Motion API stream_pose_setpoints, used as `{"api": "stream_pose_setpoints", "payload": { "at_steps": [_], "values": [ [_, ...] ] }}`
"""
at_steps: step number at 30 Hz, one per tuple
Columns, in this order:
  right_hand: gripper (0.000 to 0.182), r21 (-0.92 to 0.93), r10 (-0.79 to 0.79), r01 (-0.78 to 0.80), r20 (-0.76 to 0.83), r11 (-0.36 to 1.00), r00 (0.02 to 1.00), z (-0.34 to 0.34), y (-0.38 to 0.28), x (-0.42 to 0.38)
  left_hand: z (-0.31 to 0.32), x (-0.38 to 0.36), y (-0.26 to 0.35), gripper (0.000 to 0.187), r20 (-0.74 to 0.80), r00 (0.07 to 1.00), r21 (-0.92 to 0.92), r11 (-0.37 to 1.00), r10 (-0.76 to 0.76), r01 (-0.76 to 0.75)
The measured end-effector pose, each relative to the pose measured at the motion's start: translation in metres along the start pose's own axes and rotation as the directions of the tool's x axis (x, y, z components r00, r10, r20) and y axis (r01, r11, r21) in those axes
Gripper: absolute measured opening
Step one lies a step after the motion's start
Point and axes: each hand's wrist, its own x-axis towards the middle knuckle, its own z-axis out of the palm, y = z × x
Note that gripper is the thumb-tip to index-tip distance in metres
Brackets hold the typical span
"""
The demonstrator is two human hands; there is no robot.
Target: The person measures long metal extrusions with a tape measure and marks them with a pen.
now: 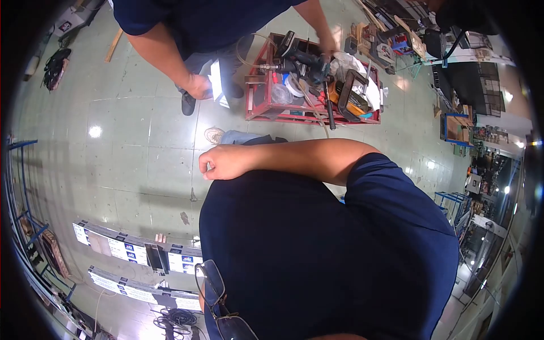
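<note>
My right hand [224, 162] is held in front of my dark shirt, its fingers loosely curled and nothing visible in them. The forearm crosses over my belly. My left hand is out of view; only a sliver of skin shows behind the glasses [214, 283] at my chest. Beyond my arm stands a red metal cart [258, 102] loaded with tools. On it lie a dark teal power tool [309, 68], a yellow and black tool [352, 101] and a roll of tape [293, 86].
A co-worker in a dark shirt stands opposite, one hand holding a bright white sheet [217, 84], the other hand [327, 45] over the cart. Long printed packages [127, 249] lie lower left, near coiled black cable [175, 322]. Wooden pieces [362, 37] and blue racks [458, 129] stand right.
</note>
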Motion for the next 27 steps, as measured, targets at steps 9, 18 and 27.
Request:
{"api": "stream_pose_setpoints", "payload": {
  "at_steps": [9, 18, 27],
  "values": [
    [0.030, -0.066, -0.094, 0.092, -0.034, 0.994, 0.995, 0.0049, 0.0095, 0.0044, 0.0035, 0.0011, -0.0012, 0.097, 0.017, 1.000, -0.018, 1.000, -0.015, 0.015],
    [0.031, -0.101, -0.100, 0.095, -0.041, 0.990, 0.994, 0.0080, 0.0115, 0.0090, 0.0058, 0.0037, 0.0001, 0.096, 0.035, 0.999, -0.026, 1.000, -0.015, 0.016],
    [0.032, -0.097, -0.069, 0.066, -0.030, 0.993, 0.997, 0.0077, 0.0120, 0.0086, 0.0042, 0.0061, 0.0023, 0.096, 0.054, 0.998, -0.016, 1.000, -0.026, 0.027]
  ]
}}
